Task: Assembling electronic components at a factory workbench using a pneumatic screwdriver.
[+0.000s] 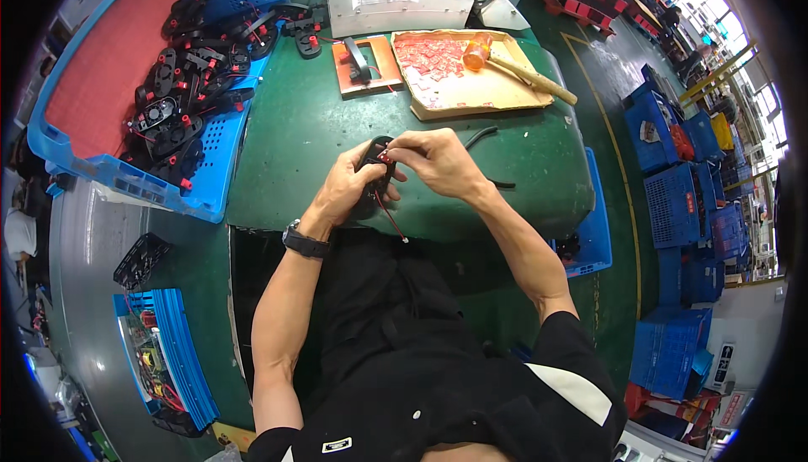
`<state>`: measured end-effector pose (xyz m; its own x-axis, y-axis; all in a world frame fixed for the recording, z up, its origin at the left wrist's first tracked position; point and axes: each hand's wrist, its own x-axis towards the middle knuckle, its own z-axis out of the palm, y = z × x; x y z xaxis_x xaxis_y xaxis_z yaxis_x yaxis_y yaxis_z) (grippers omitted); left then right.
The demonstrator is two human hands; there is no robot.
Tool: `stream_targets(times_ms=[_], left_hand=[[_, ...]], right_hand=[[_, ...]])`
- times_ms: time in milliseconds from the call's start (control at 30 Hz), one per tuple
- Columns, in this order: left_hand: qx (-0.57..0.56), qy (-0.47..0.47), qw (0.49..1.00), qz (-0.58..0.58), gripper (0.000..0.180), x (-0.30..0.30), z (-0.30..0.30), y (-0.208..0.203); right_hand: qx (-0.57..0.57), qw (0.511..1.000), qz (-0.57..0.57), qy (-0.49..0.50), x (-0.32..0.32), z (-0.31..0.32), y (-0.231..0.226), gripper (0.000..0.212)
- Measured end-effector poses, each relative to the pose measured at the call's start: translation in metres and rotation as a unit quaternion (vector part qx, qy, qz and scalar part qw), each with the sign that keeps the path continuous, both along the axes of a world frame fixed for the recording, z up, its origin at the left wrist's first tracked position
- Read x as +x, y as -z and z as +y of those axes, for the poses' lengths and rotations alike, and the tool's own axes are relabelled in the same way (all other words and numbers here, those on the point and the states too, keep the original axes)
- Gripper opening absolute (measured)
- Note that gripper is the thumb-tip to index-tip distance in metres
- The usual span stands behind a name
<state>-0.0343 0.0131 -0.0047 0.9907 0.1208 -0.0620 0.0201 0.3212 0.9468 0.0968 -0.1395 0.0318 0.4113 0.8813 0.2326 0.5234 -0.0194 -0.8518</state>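
Observation:
My left hand [347, 186] grips a small black plastic part [375, 174] from below, over the green table [295, 138]. My right hand [436, 159] pinches a small red piece [386, 157] at the top of that part. A thin red and black wire [392, 222] trails from the part down toward my lap. A dark watch is on my left wrist.
A blue crate [109, 176] with a red liner at the left holds several black parts with red ends. A shallow cardboard tray [471, 108] of red pieces lies at the back, a wooden-handled mallet [509, 65] across it. An orange board [367, 62] lies beside it. Blue crates stand on the floor at right.

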Motion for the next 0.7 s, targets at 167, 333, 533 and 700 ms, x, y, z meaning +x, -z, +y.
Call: stream_targets(times_ms=[167,333,533,700], left_hand=[[0.033,-0.03,0.999,0.001,0.032,0.002,-0.001,0.006],[-0.01,-0.047,0.999,0.009,0.031,0.004,-0.008,0.0],[0.013,-0.034,0.999,0.039,0.028,0.015,-0.001,0.007],[0.041,-0.018,0.997,0.063,0.026,0.017,0.006,0.01]], right_hand=[[0.022,0.992,-0.122,0.008,-0.002,0.01,0.018,0.014],[0.023,0.963,-0.26,0.066,-0.01,0.014,0.025,0.012],[0.027,0.967,-0.247,0.055,-0.003,0.009,0.03,0.012],[-0.005,0.958,-0.281,0.05,-0.009,0.003,0.025,0.013]])
